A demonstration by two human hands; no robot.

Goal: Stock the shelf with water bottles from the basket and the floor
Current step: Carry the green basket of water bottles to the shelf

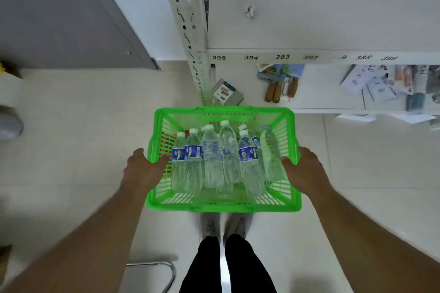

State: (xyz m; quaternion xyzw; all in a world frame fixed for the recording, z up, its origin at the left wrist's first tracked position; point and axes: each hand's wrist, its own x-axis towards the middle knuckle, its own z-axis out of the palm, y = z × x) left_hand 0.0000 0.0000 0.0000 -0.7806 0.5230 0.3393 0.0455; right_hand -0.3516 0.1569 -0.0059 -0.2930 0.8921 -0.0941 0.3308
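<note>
- Head view: a bright green slotted plastic basket (223,206) is sitting before the white metal shelf (269,57).
- Left hand (142,169) and right hand (303,169): each grip is clasping a basket side rim.
- Clear ribbed plastic water bottles (212,157), white-capped, some blue-labelled, are all lying inside; apparently stocking is not yet begun.

I note a bright green slatted plastic basket (223,207), clear water bottles (212,159) with white caps, some blue-labelled, pale floor tiles (71,126).
</note>
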